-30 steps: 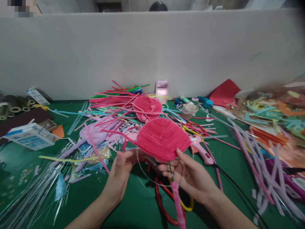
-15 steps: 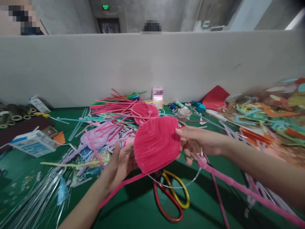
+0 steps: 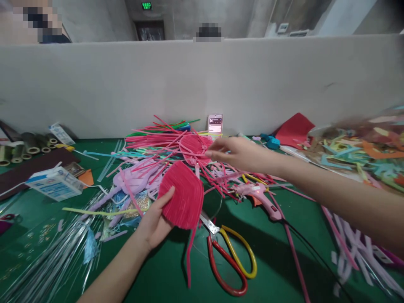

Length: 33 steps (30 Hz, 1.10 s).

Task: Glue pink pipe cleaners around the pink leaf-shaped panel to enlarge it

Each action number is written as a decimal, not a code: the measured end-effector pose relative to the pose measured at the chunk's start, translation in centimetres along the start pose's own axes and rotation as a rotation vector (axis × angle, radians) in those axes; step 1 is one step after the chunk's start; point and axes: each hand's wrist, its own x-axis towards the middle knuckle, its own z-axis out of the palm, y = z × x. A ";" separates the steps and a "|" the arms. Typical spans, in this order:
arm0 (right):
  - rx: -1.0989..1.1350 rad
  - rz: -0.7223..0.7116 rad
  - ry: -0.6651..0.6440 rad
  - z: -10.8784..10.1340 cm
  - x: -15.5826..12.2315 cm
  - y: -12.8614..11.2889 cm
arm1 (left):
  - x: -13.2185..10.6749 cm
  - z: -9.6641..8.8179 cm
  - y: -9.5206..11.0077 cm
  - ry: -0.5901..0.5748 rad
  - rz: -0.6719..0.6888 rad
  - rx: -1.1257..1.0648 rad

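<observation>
My left hand (image 3: pixel 159 221) is closed on the edge of a deep pink pipe-cleaner petal (image 3: pixel 182 195), thumb on its ribbed face. A loose pink stem hangs from the petal's lower edge. My right hand (image 3: pixel 225 149) reaches over the pile, its fingertips together at the right edge of a second, rounder pink petal (image 3: pixel 191 147); whether they grip it cannot be made out. Below lie scissors (image 3: pixel 232 256) with one red and one yellow handle, blades partly behind the held petal. A pink glue gun (image 3: pixel 259 193) lies under my right forearm.
Pink pipe cleaners (image 3: pixel 151 141) and a lilac fuzzy figure (image 3: pixel 135 174) crowd the middle. A white-blue box (image 3: pixel 55 183) and silvery strands (image 3: pixel 59 256) lie left. Coloured paper scraps (image 3: pixel 356 151) heap at right. A phone (image 3: pixel 215 124) leans on the grey partition (image 3: pixel 126 88).
My right hand has let go of the held petal and moved up and left to the second petal. My left hand has drawn the first petal lower and tilted it. The glue gun now shows.
</observation>
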 end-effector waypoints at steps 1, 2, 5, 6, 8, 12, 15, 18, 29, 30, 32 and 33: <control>-0.027 -0.015 0.069 -0.7 -0.7 -0.4 | 0.1 0.0 0.2 0.001 0.026 -0.021; -0.058 -0.025 0.138 -1.2 -1.7 -0.6 | 0.2 0.0 0.3 -0.001 0.049 -0.040; -0.081 -0.008 0.208 -0.7 -5.4 -0.3 | 0.5 -0.1 0.6 -0.026 0.103 -0.100; -0.065 0.031 0.131 0.2 -6.8 0.2 | 0.6 -0.2 0.6 -0.048 0.121 -0.120; -0.054 0.113 -0.081 2.8 -9.5 1.2 | 0.7 -0.2 0.5 -0.090 0.164 -0.155; -0.031 0.200 -0.272 8.5 -12.8 2.9 | 0.8 -0.2 0.4 -0.086 0.250 -0.174; -0.053 0.194 -0.233 11.3 -13.3 3.5 | 0.8 -0.1 0.5 -0.070 0.274 -0.166; -0.180 0.189 -0.162 13.1 -13.3 3.7 | 0.6 0.2 0.9 -0.057 0.281 -0.174; -0.460 0.083 -0.164 13.8 -15.7 3.8 | -0.1 -0.6 1.8 0.049 0.219 -0.154; -0.423 0.096 -0.179 13.7 -15.8 3.8 | 0.0 -0.7 1.7 0.069 0.219 -0.137; -0.372 0.125 -0.205 13.9 -16.1 3.9 | 0.3 -0.9 1.5 0.108 0.224 -0.104; -0.363 0.141 -0.218 14.2 -16.2 4.0 | 0.4 -1.0 1.4 0.122 0.230 -0.090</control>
